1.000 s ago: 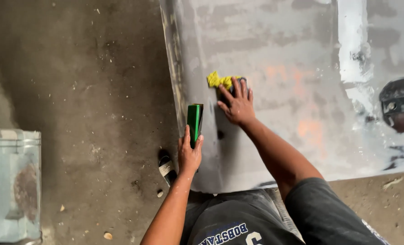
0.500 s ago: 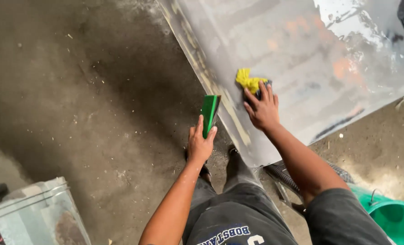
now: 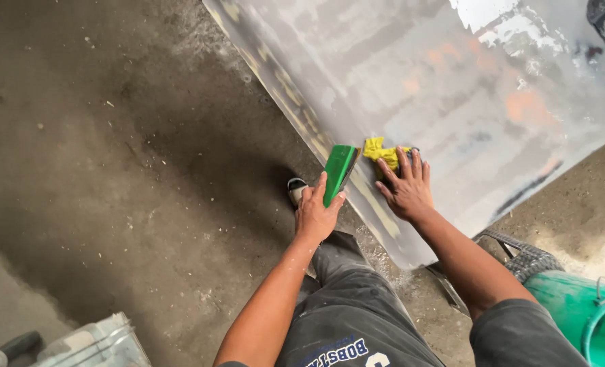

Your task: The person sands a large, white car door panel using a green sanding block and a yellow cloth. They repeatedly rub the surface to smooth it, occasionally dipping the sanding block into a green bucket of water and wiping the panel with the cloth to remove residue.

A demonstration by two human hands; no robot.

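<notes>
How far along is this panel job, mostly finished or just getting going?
Somewhere in the middle, it seems. Much of the grey panel already looks dull and rubbed. Right now the right hand presses a yellow cloth against it near the edge, and the left hand holds a green block. Orange patches and yellowish edge spots remain.

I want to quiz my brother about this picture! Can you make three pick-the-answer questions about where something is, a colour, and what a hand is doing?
1. Where is the green bucket?
A) bottom right
B) top left
C) on the panel

2. What colour is the cloth?
A) red
B) yellow
C) blue

3. How is the right hand?
A) in a pocket
B) waving in the air
C) pressed flat on the cloth

Answers: 1 A, it sits at the lower right corner. 2 B, it shows yellow against the grey panel. 3 C, the fingers are spread over the cloth; the left hand grips a green block.
</notes>
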